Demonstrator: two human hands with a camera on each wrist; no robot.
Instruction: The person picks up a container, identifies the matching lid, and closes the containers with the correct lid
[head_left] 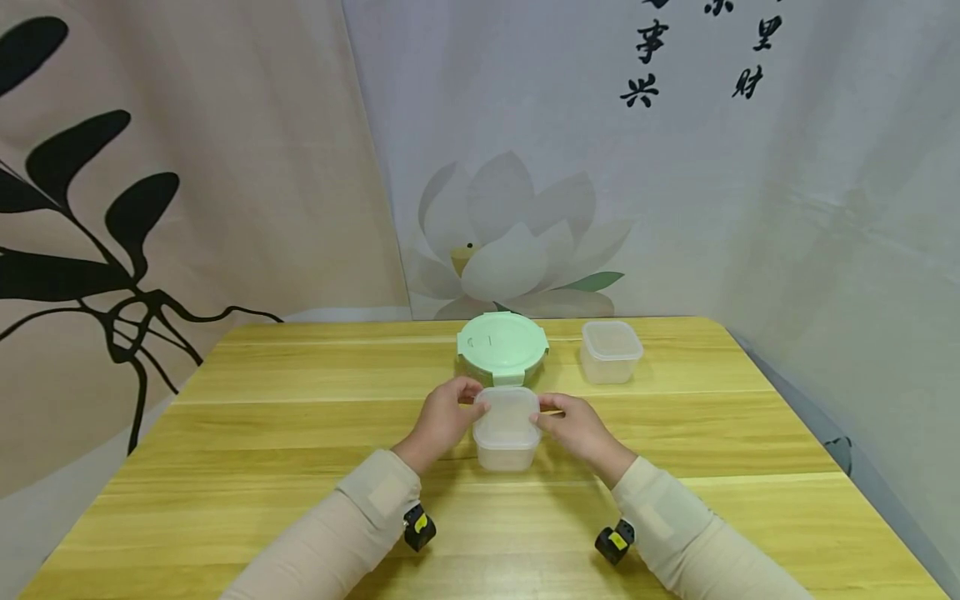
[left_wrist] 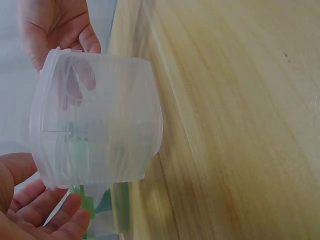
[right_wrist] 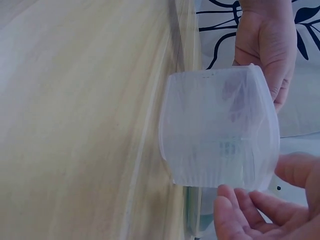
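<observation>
A translucent plastic food container [head_left: 506, 458] with a lid [head_left: 507, 421] stands near the middle of the wooden table. My left hand [head_left: 445, 421] grips its left side, thumb on the lid's edge and fingers below it. On the opposite side my right hand [head_left: 577, 429] pinches the rim the same way. In the left wrist view, the container [left_wrist: 105, 120] shows its see-through wall, with the left hand [left_wrist: 42, 205] at its near end. The right wrist view has the right hand's fingertips [right_wrist: 226, 192] against the container [right_wrist: 215, 130].
Right behind the held container sits a round box with a light green clip lid [head_left: 502, 343]. Farther right stands a second translucent container [head_left: 611, 354]. The wooden table [head_left: 300, 467] ends at a printed curtain [head_left: 570, 150] at the back.
</observation>
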